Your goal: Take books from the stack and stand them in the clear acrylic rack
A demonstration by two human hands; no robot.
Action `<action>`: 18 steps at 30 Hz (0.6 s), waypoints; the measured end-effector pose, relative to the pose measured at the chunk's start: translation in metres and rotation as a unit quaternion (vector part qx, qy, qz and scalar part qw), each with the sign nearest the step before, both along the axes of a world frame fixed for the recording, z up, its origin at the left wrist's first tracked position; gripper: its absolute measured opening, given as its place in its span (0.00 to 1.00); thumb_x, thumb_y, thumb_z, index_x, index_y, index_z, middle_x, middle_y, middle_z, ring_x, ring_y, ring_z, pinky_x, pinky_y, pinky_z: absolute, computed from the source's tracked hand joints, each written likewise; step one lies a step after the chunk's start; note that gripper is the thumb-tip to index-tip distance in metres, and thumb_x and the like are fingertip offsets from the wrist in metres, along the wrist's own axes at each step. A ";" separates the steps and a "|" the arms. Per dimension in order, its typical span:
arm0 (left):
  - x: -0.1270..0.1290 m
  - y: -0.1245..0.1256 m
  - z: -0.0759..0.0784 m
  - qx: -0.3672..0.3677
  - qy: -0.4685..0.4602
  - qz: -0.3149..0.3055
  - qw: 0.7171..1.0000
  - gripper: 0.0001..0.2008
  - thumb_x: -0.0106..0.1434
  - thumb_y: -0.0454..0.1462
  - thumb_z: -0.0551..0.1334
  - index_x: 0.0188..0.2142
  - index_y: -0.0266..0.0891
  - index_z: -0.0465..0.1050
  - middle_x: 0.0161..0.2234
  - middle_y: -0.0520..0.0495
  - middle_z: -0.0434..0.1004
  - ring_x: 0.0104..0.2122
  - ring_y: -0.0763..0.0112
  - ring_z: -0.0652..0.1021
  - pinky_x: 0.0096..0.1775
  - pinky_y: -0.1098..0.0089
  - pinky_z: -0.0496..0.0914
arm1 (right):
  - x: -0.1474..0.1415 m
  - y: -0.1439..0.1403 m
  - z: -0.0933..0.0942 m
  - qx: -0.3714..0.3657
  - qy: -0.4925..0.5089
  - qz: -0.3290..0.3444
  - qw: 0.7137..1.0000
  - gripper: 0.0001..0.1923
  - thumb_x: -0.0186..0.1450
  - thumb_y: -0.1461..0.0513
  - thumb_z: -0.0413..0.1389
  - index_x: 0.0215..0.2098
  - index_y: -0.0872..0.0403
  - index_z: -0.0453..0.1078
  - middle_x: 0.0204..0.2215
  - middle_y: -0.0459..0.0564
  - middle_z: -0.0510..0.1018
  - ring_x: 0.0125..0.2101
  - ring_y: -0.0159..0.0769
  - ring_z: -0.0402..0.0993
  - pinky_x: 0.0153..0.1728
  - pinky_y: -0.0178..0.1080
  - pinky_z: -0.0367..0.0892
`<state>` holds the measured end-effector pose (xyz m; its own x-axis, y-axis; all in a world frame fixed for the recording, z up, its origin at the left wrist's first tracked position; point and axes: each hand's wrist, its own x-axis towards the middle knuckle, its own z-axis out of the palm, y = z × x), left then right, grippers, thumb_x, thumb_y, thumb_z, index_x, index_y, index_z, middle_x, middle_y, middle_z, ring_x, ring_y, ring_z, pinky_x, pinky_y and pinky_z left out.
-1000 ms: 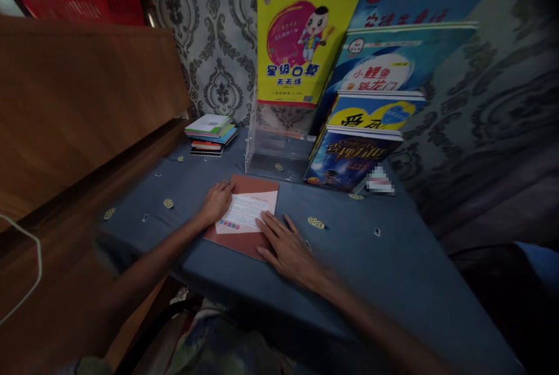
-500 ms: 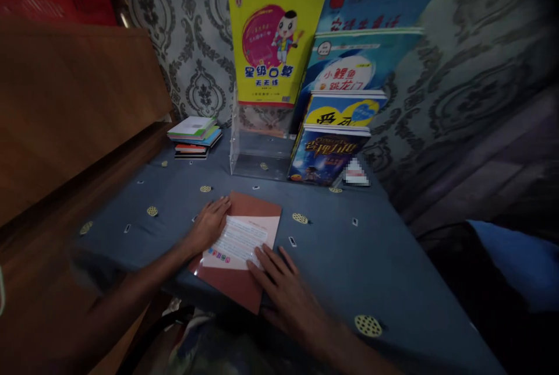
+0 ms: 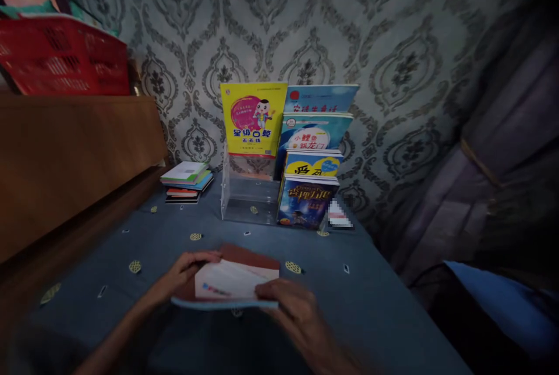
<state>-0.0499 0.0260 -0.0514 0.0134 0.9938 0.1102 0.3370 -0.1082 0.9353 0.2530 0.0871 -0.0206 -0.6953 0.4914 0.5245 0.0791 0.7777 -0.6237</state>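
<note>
A thin book [image 3: 236,276] with a reddish-brown and white printed back cover is tilted, its near edge raised off the tablecloth. My left hand [image 3: 190,267] grips its left side, fingers over the upper corner. On the right side my right hand [image 3: 294,302] pinches the book, thumb on the cover and the other fingers partly hidden beneath. Beyond the hands stands a clear acrylic book rack [image 3: 251,209]. A yellow workbook [image 3: 253,119] leans in its left half, and several books, the front one a dark blue book [image 3: 305,203], fill its right half.
At the back left lies a small stack of books [image 3: 186,180]. A red plastic basket [image 3: 65,57] sits on a wooden cabinet [image 3: 78,171] to the left. Patterned wallpaper backs the blue-grey table [image 3: 371,317]. To the right hangs a curtain [image 3: 463,200], with a blue object [image 3: 493,305] below.
Both hands, lying flat on the book before, now grip its sides. Its near edge has come up off the table. The view has tilted upward, showing more wall and the basket.
</note>
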 end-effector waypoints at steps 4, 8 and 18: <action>0.010 0.003 0.024 0.019 -0.064 0.049 0.997 0.23 0.60 0.54 0.64 0.47 0.43 0.81 0.53 0.43 0.79 0.54 0.50 0.77 0.58 0.55 0.68 | -0.009 0.025 0.024 -0.065 0.039 -0.095 0.993 0.27 0.71 0.46 0.50 0.23 0.53 0.72 0.18 0.43 0.74 0.21 0.32 0.70 0.24 0.32 0.65; 0.028 0.023 0.031 0.074 -0.103 0.067 0.990 0.25 0.62 0.56 0.62 0.50 0.44 0.78 0.51 0.44 0.80 0.51 0.54 0.78 0.57 0.57 0.70 | -0.021 0.056 0.041 -0.125 0.070 -0.106 0.984 0.24 0.68 0.45 0.52 0.28 0.54 0.75 0.23 0.45 0.77 0.23 0.34 0.71 0.24 0.34 0.66; 0.035 0.080 -0.004 0.118 -0.123 0.063 0.983 0.30 0.63 0.58 0.61 0.55 0.40 0.72 0.53 0.42 0.78 0.54 0.56 0.76 0.56 0.59 0.71 | -0.028 0.085 0.000 -0.159 0.097 -0.124 0.975 0.23 0.68 0.44 0.51 0.43 0.52 0.75 0.36 0.51 0.83 0.33 0.43 0.78 0.36 0.43 0.77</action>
